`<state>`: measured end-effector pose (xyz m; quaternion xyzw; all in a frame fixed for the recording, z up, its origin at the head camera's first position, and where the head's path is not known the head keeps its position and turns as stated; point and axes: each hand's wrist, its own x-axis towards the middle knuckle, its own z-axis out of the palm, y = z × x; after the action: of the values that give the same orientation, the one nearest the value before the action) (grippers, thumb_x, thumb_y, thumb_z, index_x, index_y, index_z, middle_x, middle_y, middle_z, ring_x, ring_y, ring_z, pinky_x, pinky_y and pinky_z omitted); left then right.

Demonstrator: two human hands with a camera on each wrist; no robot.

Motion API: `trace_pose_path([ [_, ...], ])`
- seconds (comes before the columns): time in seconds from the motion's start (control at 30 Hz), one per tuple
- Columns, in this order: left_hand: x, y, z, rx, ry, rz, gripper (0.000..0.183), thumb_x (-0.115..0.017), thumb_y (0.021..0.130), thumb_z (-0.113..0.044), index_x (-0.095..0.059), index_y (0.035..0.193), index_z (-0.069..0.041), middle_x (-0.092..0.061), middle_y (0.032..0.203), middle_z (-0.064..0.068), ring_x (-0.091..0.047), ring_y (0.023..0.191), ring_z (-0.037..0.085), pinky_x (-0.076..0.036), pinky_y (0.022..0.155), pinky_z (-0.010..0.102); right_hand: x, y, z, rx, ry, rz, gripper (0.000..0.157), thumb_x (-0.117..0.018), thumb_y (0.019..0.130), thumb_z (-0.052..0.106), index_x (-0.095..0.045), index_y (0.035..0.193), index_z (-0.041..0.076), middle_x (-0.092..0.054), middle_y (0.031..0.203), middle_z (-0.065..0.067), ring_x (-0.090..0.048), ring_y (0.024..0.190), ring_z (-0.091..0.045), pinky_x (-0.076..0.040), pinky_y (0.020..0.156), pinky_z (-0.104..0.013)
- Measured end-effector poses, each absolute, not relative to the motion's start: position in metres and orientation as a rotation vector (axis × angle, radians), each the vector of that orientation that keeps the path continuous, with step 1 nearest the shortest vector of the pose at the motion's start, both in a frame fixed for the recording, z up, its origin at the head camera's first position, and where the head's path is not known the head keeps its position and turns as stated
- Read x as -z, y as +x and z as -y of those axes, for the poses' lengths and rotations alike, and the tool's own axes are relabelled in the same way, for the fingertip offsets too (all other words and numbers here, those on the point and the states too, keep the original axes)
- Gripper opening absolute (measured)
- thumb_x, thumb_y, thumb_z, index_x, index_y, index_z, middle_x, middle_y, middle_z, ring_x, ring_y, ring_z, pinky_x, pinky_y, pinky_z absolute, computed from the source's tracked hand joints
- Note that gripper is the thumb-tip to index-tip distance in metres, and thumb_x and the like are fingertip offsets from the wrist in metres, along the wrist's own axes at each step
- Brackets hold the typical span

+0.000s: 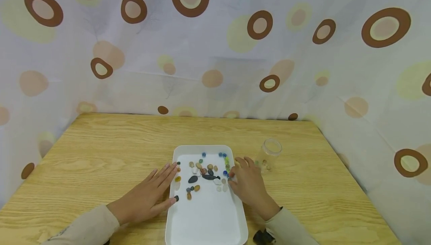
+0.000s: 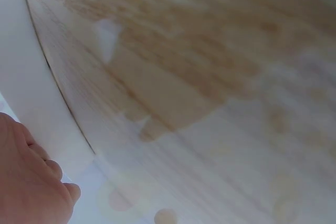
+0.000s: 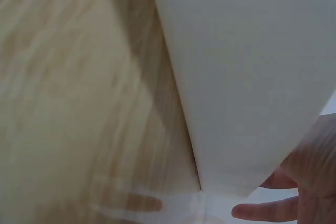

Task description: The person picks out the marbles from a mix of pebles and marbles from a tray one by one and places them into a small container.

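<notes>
Patterned cloth is hanging behind the wooden table, where pebbles are lying towards twelve o'clock in a white tray, the left hand resting straight-fingered, gripping nothing, at its ten-o'clock rim, the right hand reaching part-bent over two o'clock, its grip being unclear.

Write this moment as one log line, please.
left hand: at left rim of white rectangular tray; right hand: at right rim; small rounded multicoloured stones: inside tray; clear cylindrical jar: right of tray
</notes>
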<state>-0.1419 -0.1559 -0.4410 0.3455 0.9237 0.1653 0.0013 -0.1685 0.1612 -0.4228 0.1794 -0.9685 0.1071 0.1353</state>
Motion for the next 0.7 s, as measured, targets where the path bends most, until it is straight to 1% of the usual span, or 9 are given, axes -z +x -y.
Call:
trace_pose_path([
  [0.23, 0.4408, -0.1416, 0.1557, -0.523, 1.065, -2.891, 0.077, -0.037, 0.099, -0.054, -0.010, 0.155, -0.008, -0.006, 0.162, 0.004, -0.007, 0.148, 0.023, -0.010, 0.117, 0.047, 0.4216, -0.1696, -0.1580, -0.273, 0.505, 2.830, 0.018, -0.083, 0.070, 0.016, -0.066, 0.068, 0.017, -0.060, 0.123, -0.020, -0.049, 0.118, -0.046, -0.048, 0.083, -0.062],
  [0.53, 0.4387, -0.1409, 0.1553, -0.524, 1.073, -2.902, 0.077, -0.038, 0.099, -0.054, -0.012, 0.155, -0.008, -0.008, 0.162, 0.005, -0.009, 0.148, 0.024, -0.012, 0.117, 0.048, 0.4243, -0.1725, -0.1575, -0.258, 0.496, 2.850, 0.016, -0.083, 0.071, 0.016, -0.067, 0.068, 0.017, -0.060, 0.123, -0.019, -0.048, 0.119, -0.046, -0.048, 0.086, -0.061],
  [0.7, 0.4384, -0.1414, 0.1549, -0.510, 1.077, -2.904, 0.077, -0.038, 0.099, -0.054, -0.011, 0.155, -0.007, -0.008, 0.162, 0.005, -0.010, 0.148, 0.025, -0.014, 0.116, 0.052, 0.4236, -0.1727, -0.1574, -0.268, 0.502, 2.854, 0.015, -0.082, 0.071, 0.015, -0.068, 0.068, 0.017, -0.060, 0.123, -0.020, -0.048, 0.119, -0.046, -0.048, 0.087, -0.060],
])
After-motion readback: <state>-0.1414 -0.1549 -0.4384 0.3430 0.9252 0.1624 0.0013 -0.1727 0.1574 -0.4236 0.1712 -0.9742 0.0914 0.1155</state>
